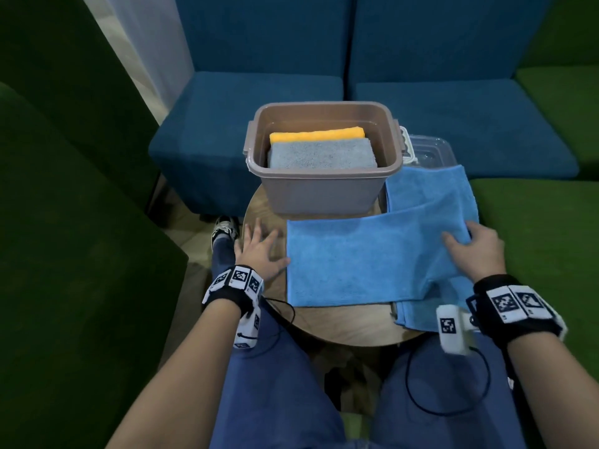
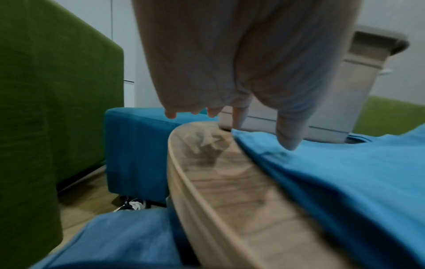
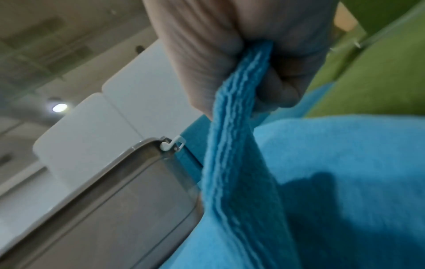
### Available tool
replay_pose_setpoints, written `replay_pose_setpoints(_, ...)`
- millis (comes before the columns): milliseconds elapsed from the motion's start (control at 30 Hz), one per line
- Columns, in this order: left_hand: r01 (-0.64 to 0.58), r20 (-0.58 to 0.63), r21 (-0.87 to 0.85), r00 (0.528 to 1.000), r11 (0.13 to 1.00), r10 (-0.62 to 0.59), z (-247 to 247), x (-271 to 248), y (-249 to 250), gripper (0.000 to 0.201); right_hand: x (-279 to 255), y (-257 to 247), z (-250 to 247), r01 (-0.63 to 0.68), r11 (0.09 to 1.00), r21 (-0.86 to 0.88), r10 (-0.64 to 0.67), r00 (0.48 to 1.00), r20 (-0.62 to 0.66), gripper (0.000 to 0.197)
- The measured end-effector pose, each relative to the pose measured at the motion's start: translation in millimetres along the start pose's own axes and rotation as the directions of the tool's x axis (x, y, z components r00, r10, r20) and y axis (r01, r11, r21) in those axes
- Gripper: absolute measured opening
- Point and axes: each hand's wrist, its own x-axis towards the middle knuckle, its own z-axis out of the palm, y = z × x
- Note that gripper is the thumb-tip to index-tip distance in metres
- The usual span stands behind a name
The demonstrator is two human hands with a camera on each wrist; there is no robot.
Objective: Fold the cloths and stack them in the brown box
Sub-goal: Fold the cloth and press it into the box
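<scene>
A light blue microfibre cloth point(image 1: 366, 260) lies half folded on the small round wooden table point(image 1: 353, 322), its flat part in the middle and its far part going up toward 1 o'clock beside the box. The right hand point(image 1: 475, 249), at 3 o'clock of the table, pinches a fold of this cloth between thumb and curled fingers; in the right wrist view the cloth edge point(image 3: 239, 127) comes out from the closed grip. The left hand point(image 1: 259, 249), at 9 o'clock, has straight spread fingers and holds nothing; its thumb is at the left edge of the cloth, but the left wrist view is blurred, so I cannot tell if it really touches. The brown plastic box point(image 1: 321, 192) stands at 12 o'clock on the table, and inside it a folded grey cloth point(image 1: 321, 153) lies on a folded orange cloth point(image 1: 317, 135). A clear plastic lid point(image 1: 431, 152) lies behind the box, at its right side.
</scene>
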Motion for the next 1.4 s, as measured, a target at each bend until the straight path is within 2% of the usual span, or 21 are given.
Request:
replay_pose_setpoints(100, 0.025, 0.038, -0.119, 0.999, 0.993, -0.02, 9, 1, -8, 0.081, -13, -27, 15, 0.115, 0.993, -0.013, -0.112, 0.985, 0.128, 0.016)
replay_pose_setpoints(233, -0.015, 0.012, -0.252, 1.0, 0.968, 0.019, 17, 1, -14, 0.087, -43, -71, 65, 0.265, 0.963, 0.054, -0.27, 0.927, 0.262, 0.03)
replay_pose_setpoints(333, -0.02, 0.032, -0.272, 0.999, 0.962, 0.03, 16, 2, -15, 0.083, -65, -99, 105, 0.292, 0.955, 0.05, -0.287, 0.867, 0.407, 0.039)
replay_pose_setpoints(433, -0.016, 0.081, -0.284, 0.996, 0.959, 0.041, 5, -2, -7, 0.064, -79, -111, 138, 0.283, 0.958, -0.035, -0.23, 0.84, 0.491, 0.045)
replay_pose_setpoints(533, 0.001, 0.098, -0.368, 0.994, 0.93, 0.038, 2, 1, -7, 0.051, -89, -115, 158, 0.308, 0.942, -0.135, -0.199, 0.835, 0.513, 0.041)
replay_pose_setpoints(600, 0.018, 0.081, -0.438, 0.996, 0.899, 0.02, 7, 6, -14, 0.049, -95, -115, 166, 0.337, 0.925, -0.174, -0.207, 0.834, 0.511, 0.034)
replay_pose_setpoints(700, 0.017, 0.092, -0.451, 0.995, 0.893, 0.028, 13, 9, -18, 0.049, -100, -109, 176, 0.348, 0.922, -0.17, -0.217, 0.828, 0.517, 0.029)
replay_pose_setpoints(767, 0.012, 0.092, -0.445, 0.995, 0.895, 0.032, 12, 10, -18, 0.049, -102, -105, 181, 0.363, 0.918, -0.162, -0.23, 0.816, 0.53, 0.037)
replay_pose_setpoints(867, 0.034, 0.114, -0.43, 0.993, 0.902, 0.017, 13, 11, -18, 0.053, -103, -104, 183, 0.388, 0.91, -0.146, -0.235, 0.774, 0.587, 0.061)
replay_pose_setpoints(900, 0.041, 0.118, -0.427, 0.993, 0.903, 0.011, 13, 11, -18, 0.056, -103, -104, 182, 0.387, 0.912, -0.134, -0.236, 0.763, 0.602, 0.064)
replay_pose_setpoints(967, 0.042, 0.109, -0.432, 0.994, 0.901, 0.006, 12, 10, -17, 0.061, -101, -105, 177, 0.365, 0.929, -0.066, -0.251, 0.751, 0.611, 0.055)
replay_pose_setpoints(1067, 0.016, 0.08, -0.411, 0.997, 0.912, 0.018, 14, 7, -18, 0.075, -90, -99, 167, 0.358, 0.934, 0.02, -0.316, 0.795, 0.518, 0.04)
replay_pose_setpoints(1133, -0.007, 0.071, -0.353, 0.997, 0.936, 0.034, 15, 5, -18, 0.085, -79, -87, 161, 0.457, 0.885, -0.089, -0.357, 0.788, 0.503, 0.051)
replay_pose_setpoints(1233, -0.024, 0.057, -0.311, 0.997, 0.95, 0.044, 16, 4, -17, 0.09, -71, -62, 157, 0.54, 0.791, -0.288, -0.266, 0.727, 0.633, 0.065)
replay_pose_setpoints(1333, -0.007, 0.071, -0.307, 0.997, 0.952, 0.03, 15, 2, -13, 0.09, -71, -48, 160, 0.574, 0.767, -0.286, -0.272, 0.695, 0.666, 0.064)
replay_pose_setpoints(1400, 0.012, 0.1, -0.292, 0.995, 0.956, 0.018, 13, 1, -11, 0.09, -68, -44, 157, 0.575, 0.76, -0.302, -0.271, 0.704, 0.657, 0.065)
